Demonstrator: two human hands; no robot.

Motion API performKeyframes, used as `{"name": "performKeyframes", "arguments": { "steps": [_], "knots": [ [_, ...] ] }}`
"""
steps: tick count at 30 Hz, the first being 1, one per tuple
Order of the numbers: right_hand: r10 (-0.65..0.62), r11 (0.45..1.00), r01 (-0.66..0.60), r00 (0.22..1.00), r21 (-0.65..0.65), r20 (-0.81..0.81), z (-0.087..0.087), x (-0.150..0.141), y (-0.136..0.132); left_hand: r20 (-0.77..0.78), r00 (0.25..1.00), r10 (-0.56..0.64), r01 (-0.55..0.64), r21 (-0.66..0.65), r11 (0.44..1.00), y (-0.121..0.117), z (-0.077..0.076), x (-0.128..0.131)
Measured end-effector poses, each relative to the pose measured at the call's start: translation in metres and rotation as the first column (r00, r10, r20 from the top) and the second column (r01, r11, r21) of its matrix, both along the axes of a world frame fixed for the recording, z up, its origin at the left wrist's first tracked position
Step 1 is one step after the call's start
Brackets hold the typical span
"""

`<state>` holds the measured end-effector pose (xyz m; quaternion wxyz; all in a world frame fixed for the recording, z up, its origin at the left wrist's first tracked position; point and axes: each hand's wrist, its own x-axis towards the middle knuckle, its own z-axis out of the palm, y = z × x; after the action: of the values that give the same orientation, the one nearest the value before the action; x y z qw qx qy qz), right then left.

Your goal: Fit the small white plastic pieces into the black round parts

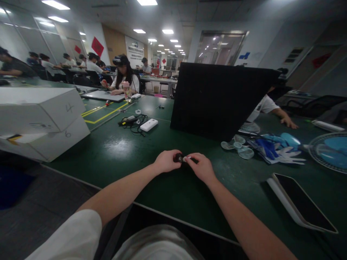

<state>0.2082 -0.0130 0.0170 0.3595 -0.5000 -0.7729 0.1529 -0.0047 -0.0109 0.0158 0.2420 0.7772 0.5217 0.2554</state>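
Observation:
Over the green table point(151, 187), my left hand point(168, 161) is closed around a small dark round object point(178, 157) whose kind I cannot make out. My right hand point(202, 168) pinches a small whitish piece point(186, 158) against its right side. Both hands are close together, fingertips almost meeting. A thin dark part point(194, 160) shows by the right fingers. Whether the whitish piece and the dark object are joined is too small to tell.
A large black panel point(217, 101) stands ahead. White boxes point(62, 108) are at left; a white device point(149, 125) and cables point(132, 122) lie ahead. Fan blades point(238, 145), gloves point(279, 153), a fan guard point(332, 153) and a phone point(303, 202) are at right. Other people sit beyond.

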Motion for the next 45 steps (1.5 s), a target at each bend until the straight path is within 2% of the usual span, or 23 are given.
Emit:
{"name": "performKeyframes", "arguments": {
  "steps": [2, 4, 7, 8, 10, 12, 13, 15, 18, 22, 26, 33, 37, 39, 42, 45],
  "knots": [
    [0.02, 1.0, -0.02, 1.0, -0.018, 0.018, -0.001, 0.001, 0.001, -0.007, 1.0, 0.004, -0.004, 0.009, 1.0, 0.001, -0.001, 0.0],
    [0.016, 0.998, -0.017, 0.999, -0.053, -0.032, 0.0, 0.004, 0.003, -0.007, 1.0, 0.003, -0.003, 0.01, 1.0, 0.002, -0.002, -0.001],
    [-0.093, 0.986, 0.046, 0.948, -0.158, -0.303, 0.001, 0.018, 0.013, 0.008, 1.0, -0.002, 0.002, -0.017, 1.0, 0.003, -0.002, -0.004],
    [-0.154, 0.976, 0.07, 0.892, -0.208, -0.424, 0.001, 0.026, 0.019, 0.013, 1.0, -0.003, 0.003, -0.029, 1.0, 0.003, -0.001, -0.005],
    [-0.284, 0.941, 0.082, 0.718, -0.328, -0.635, 0.0, 0.045, 0.032, 0.019, 1.0, -0.004, 0.005, -0.05, 0.999, 0.003, 0.0, -0.005],
    [-0.4, 0.879, 0.015, 0.567, -0.477, -0.72, -0.001, 0.066, 0.044, 0.024, 1.0, -0.004, 0.005, -0.064, 0.998, 0.002, 0.002, -0.006],
    [-0.434, 0.85, -0.027, 0.532, -0.527, -0.727, -0.002, 0.075, 0.05, 0.028, 1.0, -0.003, 0.005, -0.07, 0.998, 0.002, 0.003, -0.006],
    [-0.444, 0.825, -0.098, 0.498, -0.557, -0.745, -0.005, 0.09, 0.057, 0.04, 0.999, -0.016, 0.02, -0.087, 0.996, 0.001, 0.005, -0.007],
    [-0.422, 0.82, -0.157, 0.483, -0.55, -0.767, -0.008, 0.1, 0.059, 0.066, 0.997, -0.041, 0.049, -0.12, 0.992, 0.002, 0.006, -0.01],
    [-0.418, 0.819, -0.169, 0.479, -0.549, -0.772, -0.009, 0.1, 0.057, 0.1, 0.993, -0.056, 0.07, -0.148, 0.986, 0.005, 0.003, -0.012],
    [-0.44, 0.807, -0.186, 0.443, -0.561, -0.781, -0.009, 0.103, 0.058, 0.107, 0.993, -0.055, 0.069, -0.129, 0.989, 0.008, -0.001, -0.012],
    [-0.476, 0.795, -0.21, 0.367, -0.569, -0.8, -0.008, 0.105, 0.058, 0.089, 0.994, -0.065, 0.076, -0.133, 0.988, 0.006, 0.002, -0.013],
    [-0.47, 0.793, -0.231, 0.356, -0.564, -0.808, -0.008, 0.104, 0.058, 0.081, 0.995, -0.064, 0.072, -0.1, 0.992, 0.004, 0.002, -0.012],
    [-0.48, 0.789, -0.263, 0.299, -0.555, -0.825, -0.008, 0.105, 0.058, 0.072, 0.995, -0.063, 0.068, -0.076, 0.995, 0.008, 0.0, -0.014],
    [-0.519, 0.779, -0.31, 0.17, -0.545, -0.838, -0.009, 0.107, 0.059, 0.043, 0.999, -0.031, 0.033, -0.041, 0.999, 0.02, -0.004, -0.027],
    [-0.534, 0.772, -0.329, 0.127, -0.544, -0.836, -0.01, 0.109, 0.061, 0.024, 0.999, 0.044, -0.043, -0.04, 0.998, 0.034, -0.009, -0.055]
  ]
}}
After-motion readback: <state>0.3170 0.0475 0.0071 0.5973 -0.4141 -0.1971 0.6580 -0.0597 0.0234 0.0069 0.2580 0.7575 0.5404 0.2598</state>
